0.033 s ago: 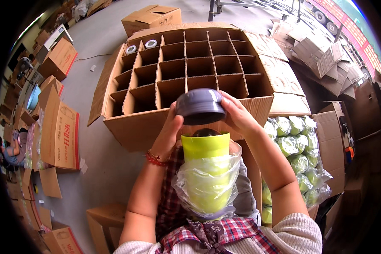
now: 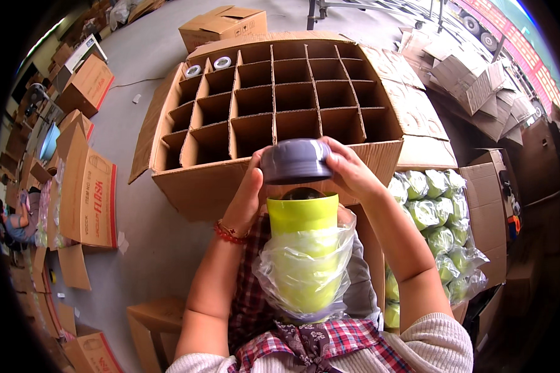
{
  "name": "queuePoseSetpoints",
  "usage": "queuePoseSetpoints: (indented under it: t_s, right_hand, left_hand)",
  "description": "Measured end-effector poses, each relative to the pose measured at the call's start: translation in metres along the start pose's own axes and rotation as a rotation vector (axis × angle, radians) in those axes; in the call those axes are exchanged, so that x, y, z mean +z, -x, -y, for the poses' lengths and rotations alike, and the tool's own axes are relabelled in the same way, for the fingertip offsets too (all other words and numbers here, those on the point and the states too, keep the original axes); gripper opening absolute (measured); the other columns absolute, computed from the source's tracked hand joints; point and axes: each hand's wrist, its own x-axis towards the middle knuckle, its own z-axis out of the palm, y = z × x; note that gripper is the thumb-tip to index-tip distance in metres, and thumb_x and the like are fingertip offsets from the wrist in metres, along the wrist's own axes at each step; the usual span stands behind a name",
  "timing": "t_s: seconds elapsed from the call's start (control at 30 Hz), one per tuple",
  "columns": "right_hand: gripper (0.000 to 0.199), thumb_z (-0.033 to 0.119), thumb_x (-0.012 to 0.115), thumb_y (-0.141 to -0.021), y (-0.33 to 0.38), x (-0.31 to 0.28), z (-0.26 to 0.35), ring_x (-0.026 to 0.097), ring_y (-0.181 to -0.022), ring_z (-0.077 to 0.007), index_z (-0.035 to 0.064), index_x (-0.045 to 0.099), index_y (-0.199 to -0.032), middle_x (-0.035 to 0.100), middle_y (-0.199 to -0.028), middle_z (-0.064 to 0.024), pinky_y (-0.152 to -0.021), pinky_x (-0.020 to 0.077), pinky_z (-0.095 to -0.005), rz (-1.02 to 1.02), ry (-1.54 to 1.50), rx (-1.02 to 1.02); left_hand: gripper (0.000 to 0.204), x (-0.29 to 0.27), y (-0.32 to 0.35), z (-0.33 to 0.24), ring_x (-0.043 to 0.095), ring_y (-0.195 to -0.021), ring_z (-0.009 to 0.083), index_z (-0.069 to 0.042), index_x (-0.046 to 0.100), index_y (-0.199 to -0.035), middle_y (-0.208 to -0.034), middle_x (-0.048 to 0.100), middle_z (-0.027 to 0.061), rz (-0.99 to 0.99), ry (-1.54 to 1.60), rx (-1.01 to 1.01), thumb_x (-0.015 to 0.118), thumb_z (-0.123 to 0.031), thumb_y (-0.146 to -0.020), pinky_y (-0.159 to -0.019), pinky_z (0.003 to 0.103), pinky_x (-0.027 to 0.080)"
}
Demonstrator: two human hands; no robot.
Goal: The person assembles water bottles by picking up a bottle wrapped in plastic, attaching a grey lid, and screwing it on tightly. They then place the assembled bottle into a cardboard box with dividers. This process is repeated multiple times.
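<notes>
Between my two hands is a dark grey-purple round cup lid (image 2: 296,163). My left hand (image 2: 249,189) grips its left side, my right hand (image 2: 353,169) its right. Just below the lid, apart from it, a lime-green vacuum flask (image 2: 303,214) stands upright against my lap. A clear plastic bag (image 2: 305,267) is bunched round the lower part of the flask. Inside its open green rim a dark rounded top (image 2: 303,193) shows in part.
Ahead stands an open carton (image 2: 280,163) with cardboard dividers; two roundish pale tops (image 2: 222,63) sit in its far-left cells. To the right, bagged green flasks (image 2: 438,239) fill another box. Flattened cardboard (image 2: 473,78) lies far right. More cartons (image 2: 96,199) line the left, with another person (image 2: 22,221) beyond.
Both hands have lowered the lid slightly toward the flask, and it has tipped so that less of its underside shows. The flask has not visibly moved.
</notes>
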Motion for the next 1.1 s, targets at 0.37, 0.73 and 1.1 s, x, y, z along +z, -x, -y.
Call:
queuePoseSetpoints:
  t_s: [0.37,0.73,1.1]
  right_hand:
    - [0.044,0.029,0.072,-0.085,0.027,0.008,-0.004,0.046,-0.125,-0.0223,0.0012,0.055,-0.115,0.051,-0.133,-0.0141,-0.108,0.0349,-0.0380,0.058,0.221,-0.116]
    - [0.051,0.033,0.072,-0.085,0.040,0.027,-0.002,0.055,-0.116,-0.0219,-0.0029,0.057,-0.118,0.059,-0.121,-0.0144,-0.100,0.0415,-0.0343,-0.087,0.501,-0.013]
    - [0.041,0.037,0.075,-0.078,0.016,0.095,0.021,0.063,-0.078,-0.0320,0.0034,0.065,-0.098,0.062,-0.084,-0.0117,-0.075,0.0480,-0.0411,-0.248,1.626,-0.307]
  left_hand:
    - [0.027,0.019,0.011,-0.003,0.055,-0.112,0.0181,-0.002,0.058,-0.110,-0.115,0.061,0.0103,-0.044,-0.352,0.130,0.049,-0.026,-0.101,-0.101,0.033,0.040]
    - [0.031,0.003,0.024,0.007,0.055,-0.113,0.0229,-0.003,0.059,-0.113,-0.119,0.060,0.0132,-0.028,-0.199,0.028,0.046,-0.029,-0.102,-0.104,0.038,0.039]
    - [0.037,0.047,0.015,-0.038,0.057,-0.111,0.0217,0.000,0.055,-0.121,-0.116,0.059,0.0136,0.073,-0.857,0.303,0.045,-0.030,-0.102,-0.098,0.033,0.042]
